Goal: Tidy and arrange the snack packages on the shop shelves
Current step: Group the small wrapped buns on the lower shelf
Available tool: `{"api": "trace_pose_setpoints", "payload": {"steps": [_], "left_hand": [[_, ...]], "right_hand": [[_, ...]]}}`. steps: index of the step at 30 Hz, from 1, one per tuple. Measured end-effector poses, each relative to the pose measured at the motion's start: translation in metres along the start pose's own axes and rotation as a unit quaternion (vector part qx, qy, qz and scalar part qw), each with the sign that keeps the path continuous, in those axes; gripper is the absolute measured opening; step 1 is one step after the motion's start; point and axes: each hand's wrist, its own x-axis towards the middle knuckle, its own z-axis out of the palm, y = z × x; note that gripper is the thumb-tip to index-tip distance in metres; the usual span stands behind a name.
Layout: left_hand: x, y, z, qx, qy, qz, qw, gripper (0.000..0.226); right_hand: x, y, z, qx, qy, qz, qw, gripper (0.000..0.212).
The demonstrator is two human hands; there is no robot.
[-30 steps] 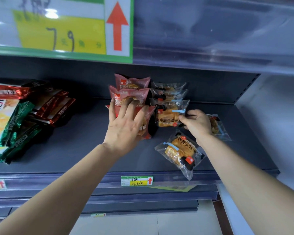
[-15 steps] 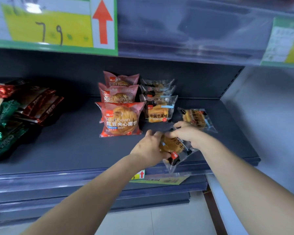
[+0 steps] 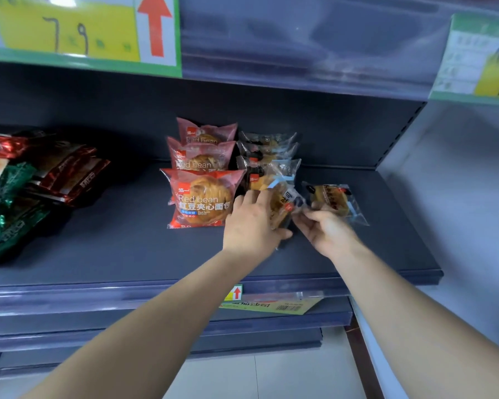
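On the dark shelf [image 3: 127, 243] stands a row of three red-bean bread packs [image 3: 202, 197], one behind the other. Right of it stands a row of clear bread packs [image 3: 267, 151]. Both my hands hold one clear bread pack [image 3: 283, 205] upright in front of that row. My left hand [image 3: 254, 226] grips its left side, thumb underneath. My right hand [image 3: 326, 231] pinches its right edge. Another clear bread pack [image 3: 333, 201] lies flat on the shelf just right of my hands.
Red and green snack bags [image 3: 26, 191] lean in a pile at the shelf's left end. A yellow price sign [image 3: 69, 30] hangs on the shelf above. A small price tag [image 3: 236, 293] and a loose label [image 3: 271, 306] sit at the shelf's front rail. A white side wall [image 3: 458, 211] closes the right.
My left hand left the red-bean packs and joined my right hand on the clear pack near the shelf front. Both hands have lifted it up and back toward the clear-pack row.
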Motion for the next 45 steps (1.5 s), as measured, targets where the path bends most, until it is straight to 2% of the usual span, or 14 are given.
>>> {"api": "trace_pose_setpoints", "payload": {"steps": [5,10,14,17,19,21,23,26,28,31,35,40,43,45], "left_hand": [[0.003,0.004,0.015,0.089,-0.013,-0.036,0.995,0.103],[0.008,0.003,0.019,0.107,-0.031,-0.049,0.993,0.106],[0.009,0.004,0.017,0.199,0.009,0.017,0.98,0.095],[0.014,0.004,0.016,0.289,0.072,0.107,0.948,0.088],[0.018,-0.002,0.017,0.311,0.036,0.125,0.941,0.083],[0.021,-0.009,0.016,0.337,0.017,0.124,0.933,0.086],[0.019,-0.013,0.017,0.342,0.011,0.127,0.931,0.087],[0.015,-0.015,0.016,0.329,0.017,0.132,0.935,0.082],[0.014,-0.015,0.015,0.335,0.02,0.131,0.933,0.081],[0.013,-0.015,0.016,0.336,0.021,0.125,0.933,0.082],[0.009,-0.012,0.015,0.335,0.022,0.123,0.934,0.083],[0.002,-0.018,0.016,0.367,0.057,0.145,0.917,0.085],[0.0,-0.021,0.02,0.237,0.129,0.171,0.948,0.055],[-0.004,-0.008,0.015,0.041,0.068,0.128,0.989,0.049]], "right_hand": [[0.0,0.002,0.006,-0.042,0.024,-0.031,0.998,0.033],[-0.002,0.004,0.006,0.019,0.016,0.012,1.0,0.031],[-0.005,0.007,0.003,0.052,0.026,0.015,0.998,0.028],[-0.003,0.01,0.007,-0.077,0.036,-0.009,0.996,0.038],[-0.008,0.012,0.012,-0.322,0.067,-0.031,0.944,0.028],[-0.01,0.011,0.013,-0.572,0.108,-0.141,0.801,0.015],[-0.008,0.003,0.009,-0.632,0.187,-0.283,0.697,0.011],[0.006,-0.017,-0.004,-0.625,0.263,-0.342,0.65,0.02],[0.017,-0.026,-0.018,-0.708,0.257,-0.224,0.619,0.051],[0.023,-0.022,-0.03,-0.715,0.216,-0.113,0.655,0.081],[0.024,-0.009,-0.032,-0.578,0.254,-0.178,0.755,0.074],[0.017,-0.007,-0.026,-0.406,0.247,-0.238,0.847,0.098],[0.004,-0.003,-0.016,-0.287,0.222,-0.269,0.892,0.096],[-0.003,0.0,-0.008,-0.191,0.189,-0.26,0.927,0.092]]}}
